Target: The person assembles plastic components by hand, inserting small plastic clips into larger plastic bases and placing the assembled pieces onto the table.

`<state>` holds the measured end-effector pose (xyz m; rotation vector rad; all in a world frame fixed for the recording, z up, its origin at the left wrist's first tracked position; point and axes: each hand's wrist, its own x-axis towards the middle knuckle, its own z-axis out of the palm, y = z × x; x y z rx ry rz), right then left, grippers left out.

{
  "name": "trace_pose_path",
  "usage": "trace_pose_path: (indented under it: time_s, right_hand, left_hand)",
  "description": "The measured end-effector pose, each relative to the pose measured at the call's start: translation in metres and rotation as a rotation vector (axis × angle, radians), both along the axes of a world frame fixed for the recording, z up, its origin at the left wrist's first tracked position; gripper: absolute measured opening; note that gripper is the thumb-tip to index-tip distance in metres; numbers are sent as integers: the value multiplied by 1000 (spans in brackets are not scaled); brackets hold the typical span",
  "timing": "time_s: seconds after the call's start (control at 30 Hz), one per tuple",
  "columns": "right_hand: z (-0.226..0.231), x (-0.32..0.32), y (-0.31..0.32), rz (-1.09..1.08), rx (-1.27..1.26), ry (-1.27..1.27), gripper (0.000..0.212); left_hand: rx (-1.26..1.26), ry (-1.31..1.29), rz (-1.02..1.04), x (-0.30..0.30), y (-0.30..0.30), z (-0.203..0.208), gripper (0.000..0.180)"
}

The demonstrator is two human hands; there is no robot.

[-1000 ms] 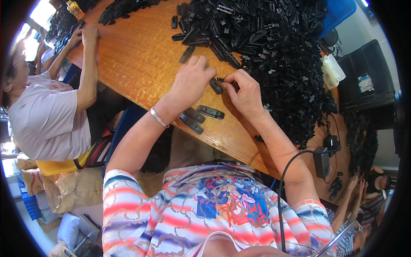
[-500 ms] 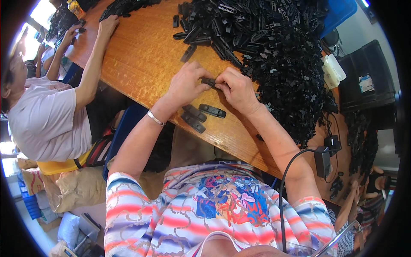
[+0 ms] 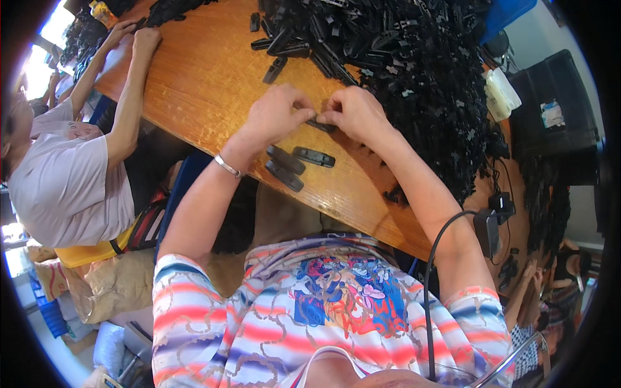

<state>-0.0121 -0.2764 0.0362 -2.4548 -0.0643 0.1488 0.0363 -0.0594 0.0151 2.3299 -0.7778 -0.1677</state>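
Over the wooden table (image 3: 194,84) my two hands meet at one small black plastic part (image 3: 321,125). My left hand (image 3: 277,116) pinches its left end between thumb and forefinger. From the other side my right hand (image 3: 356,113) has its fingertips closed on the part, and those fingers hide some of it. Just below my hands lies a long black plastic piece with rounded ends (image 3: 314,156). Beside it, nearer the table edge, two similar black pieces (image 3: 284,168) rest side by side. One more black piece (image 3: 275,70) lies beyond my left hand.
A big heap of black plastic pieces (image 3: 427,84) covers the table's far right side. A blue bin (image 3: 508,16) stands behind it. On the right are a black power adapter (image 3: 486,233) with a cable. A co-worker (image 3: 71,168) sits at the left, hands on the table.
The part between my hands has tilted and sits slightly lower against the table. My left hand has rolled a little, and the whole view has shifted slightly. The co-worker's hands have moved closer together.
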Motion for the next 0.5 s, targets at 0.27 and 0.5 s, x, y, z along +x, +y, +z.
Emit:
trace_pose_path:
  time_s: [0.27,0.5]
  right_hand:
    - [2,1,-27,24,-177,-5,31]
    - [-4,-27,-45,102,-285,-340,12]
  left_hand:
    - [97,-41,-38,-6,1,6,17]
    - [-176,-151,277,-2,32,5,25]
